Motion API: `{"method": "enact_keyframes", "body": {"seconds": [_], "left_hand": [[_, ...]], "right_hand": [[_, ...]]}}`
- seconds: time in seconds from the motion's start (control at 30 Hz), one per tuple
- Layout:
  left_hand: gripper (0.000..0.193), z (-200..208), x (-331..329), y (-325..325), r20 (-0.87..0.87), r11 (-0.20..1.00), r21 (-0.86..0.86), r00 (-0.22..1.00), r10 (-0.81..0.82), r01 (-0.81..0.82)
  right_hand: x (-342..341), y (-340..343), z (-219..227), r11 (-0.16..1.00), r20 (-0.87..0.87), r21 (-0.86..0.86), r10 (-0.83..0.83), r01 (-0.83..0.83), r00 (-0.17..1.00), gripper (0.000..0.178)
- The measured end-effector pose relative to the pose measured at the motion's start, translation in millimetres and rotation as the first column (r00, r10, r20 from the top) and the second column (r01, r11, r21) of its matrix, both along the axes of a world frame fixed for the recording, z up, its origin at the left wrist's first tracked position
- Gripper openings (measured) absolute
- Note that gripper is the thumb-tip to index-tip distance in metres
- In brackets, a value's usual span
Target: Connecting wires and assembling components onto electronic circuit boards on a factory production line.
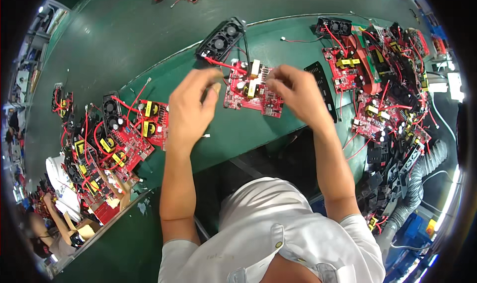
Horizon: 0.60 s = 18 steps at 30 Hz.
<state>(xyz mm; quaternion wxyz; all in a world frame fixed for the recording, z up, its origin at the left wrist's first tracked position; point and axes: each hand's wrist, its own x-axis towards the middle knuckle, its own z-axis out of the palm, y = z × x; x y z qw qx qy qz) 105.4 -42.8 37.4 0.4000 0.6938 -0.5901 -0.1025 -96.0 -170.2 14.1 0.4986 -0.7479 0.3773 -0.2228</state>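
A red circuit board point(242, 97) with yellow-wrapped transformers lies on the green bench in front of me. A black twin-fan unit point(221, 40) rests just beyond it, joined to it by thick red and black wires. My left hand point(193, 100) is at the board's left edge, fingers curled and thumb close to the fingertips beside the wires; what lies between them is too small to make out. Over the board's right edge, my right hand point(297, 90) has its thumb and fingers bent together, and the fingertips hide what they touch.
A black perforated plate point(322, 87) lies right of my right hand. Piles of red boards with fans and wires crowd the left point(130, 143) and right point(370, 115) sides. A grey flexible duct point(416, 191) runs down the right. At the lower left, another person's arm point(58, 219) shows.
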Motion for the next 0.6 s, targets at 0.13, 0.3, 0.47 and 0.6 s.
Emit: {"method": "enact_keyframes", "body": {"seconds": [0.13, 0.3, 0.47, 0.6], "left_hand": [[0.021, -21, -5, -6, 0.257, 0.969, 0.167, 0.957, 0.135, -0.181], [0.027, -20, -14, -36, 0.391, 0.889, 0.282, 0.889, 0.237, -0.361], [0.024, -5, -25, -55, 0.532, 0.813, 0.369, 0.819, 0.212, -0.450], [0.026, -6, -19, -61, 0.531, 0.801, 0.398, 0.825, 0.196, -0.446]], "right_hand": [[-8, 20, -30, 0.935, 0.125, -0.343, 0.144, -0.094, 0.982, 0.009], [-10, 22, -48, 0.911, 0.223, -0.404, 0.181, -0.078, 0.958, 0.008], [-5, 25, -50, 0.891, 0.239, -0.451, 0.169, -0.044, 0.956, 0.009], [-9, 23, -47, 0.920, 0.262, -0.387, 0.171, -0.059, 0.950, 0.009]]}}
